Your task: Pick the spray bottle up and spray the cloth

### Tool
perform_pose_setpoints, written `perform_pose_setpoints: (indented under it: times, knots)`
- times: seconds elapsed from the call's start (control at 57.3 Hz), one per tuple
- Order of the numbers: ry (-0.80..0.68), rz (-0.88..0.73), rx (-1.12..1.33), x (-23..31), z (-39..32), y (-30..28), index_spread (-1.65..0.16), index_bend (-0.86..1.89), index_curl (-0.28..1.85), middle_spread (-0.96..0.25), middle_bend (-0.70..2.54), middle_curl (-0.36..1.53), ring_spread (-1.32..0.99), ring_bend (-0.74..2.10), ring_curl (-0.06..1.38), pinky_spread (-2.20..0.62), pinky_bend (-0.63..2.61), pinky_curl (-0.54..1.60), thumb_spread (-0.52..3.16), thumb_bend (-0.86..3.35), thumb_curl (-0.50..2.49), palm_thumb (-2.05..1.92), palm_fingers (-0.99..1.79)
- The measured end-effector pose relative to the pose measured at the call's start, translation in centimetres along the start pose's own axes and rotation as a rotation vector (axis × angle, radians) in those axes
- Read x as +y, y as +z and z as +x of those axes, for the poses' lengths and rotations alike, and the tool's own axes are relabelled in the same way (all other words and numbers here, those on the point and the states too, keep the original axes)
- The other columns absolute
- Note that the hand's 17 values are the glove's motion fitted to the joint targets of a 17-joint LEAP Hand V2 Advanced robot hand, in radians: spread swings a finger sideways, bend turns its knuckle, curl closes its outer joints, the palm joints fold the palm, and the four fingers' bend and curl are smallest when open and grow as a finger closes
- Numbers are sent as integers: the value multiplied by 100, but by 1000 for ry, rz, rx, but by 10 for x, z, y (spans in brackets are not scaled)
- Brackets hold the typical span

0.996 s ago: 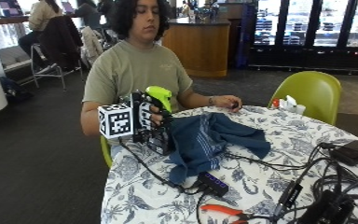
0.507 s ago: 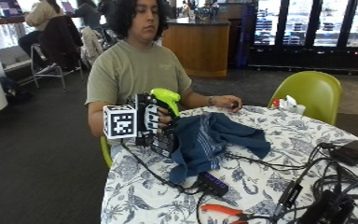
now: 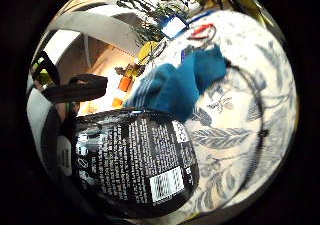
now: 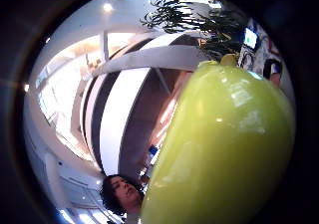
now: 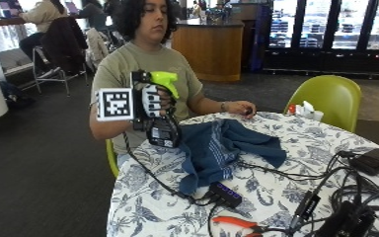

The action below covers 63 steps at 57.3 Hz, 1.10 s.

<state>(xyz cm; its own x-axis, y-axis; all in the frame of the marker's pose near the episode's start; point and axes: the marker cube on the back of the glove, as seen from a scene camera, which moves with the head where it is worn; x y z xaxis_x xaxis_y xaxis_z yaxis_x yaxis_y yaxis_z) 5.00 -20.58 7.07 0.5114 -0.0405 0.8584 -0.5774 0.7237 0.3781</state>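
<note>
— Patterned cloth cover, white with blue leaf print: how many tables?

— One round table point(image 5: 176, 217), the largest item. One person sits behind it.

— Chairs?

— One yellow-green chair point(image 5: 330, 96) at the far side of the table.

— Cloths?

— One blue cloth point(image 5: 219, 148), crumpled, lying on the table top in front of the person; from the little-finger palm camera it shows on the printed cover just past the bottle.

— Bottles?

— One spray bottle point(image 5: 162, 116): black body with a printed label and barcode, yellow-green spray head. It is lifted off the table, upright, beside and above the near edge of the cloth, head pointing toward the cloth side. The green head fills much of the thumb-side palm camera.

— Hands?

— Two. The gloved right hand point(image 5: 151, 101) is wrapped round the bottle's neck, fingers curled about it. The bare left hand point(image 5: 241, 107) rests on the far table edge, touching nothing but the cover, fingers loosely bent.

— Smaller entries?

— One black box with purple sockets point(image 5: 225, 194) near the cloth's lower end; one pair of orange-handled pliers point(image 5: 237, 223) at the front edge; several black cables, count unclear.
</note>
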Motion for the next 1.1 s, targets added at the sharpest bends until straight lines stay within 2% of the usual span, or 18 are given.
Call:
perform_pose_setpoints:
  times: [0.105,0.192,0.349,0.437,0.699,1.1]
  knots:
    - [-46,-149,113,-4,-45,-19,-27,39,51,-20,64,58,-18,64,49,-26,36,42,42,-3,69,99,138]
    - [-30,-264,197,-9,-82,-24,-27,40,53,-20,65,59,-19,65,50,-26,38,43,39,-2,71,98,137]
    - [-11,-430,416,-17,-129,-10,-27,42,56,-19,67,59,-19,67,50,-27,40,43,35,-3,74,97,136]
    - [66,-557,542,-23,-138,7,-27,42,57,-19,68,59,-19,68,51,-27,40,43,34,-3,76,97,136]
    - [370,-832,875,-27,-102,57,-27,43,59,-19,69,60,-19,68,51,-27,41,43,31,-2,79,96,136]
    - [589,-1080,1243,8,-2,109,-28,42,61,-19,70,59,-19,68,51,-27,42,43,30,-3,83,96,135]
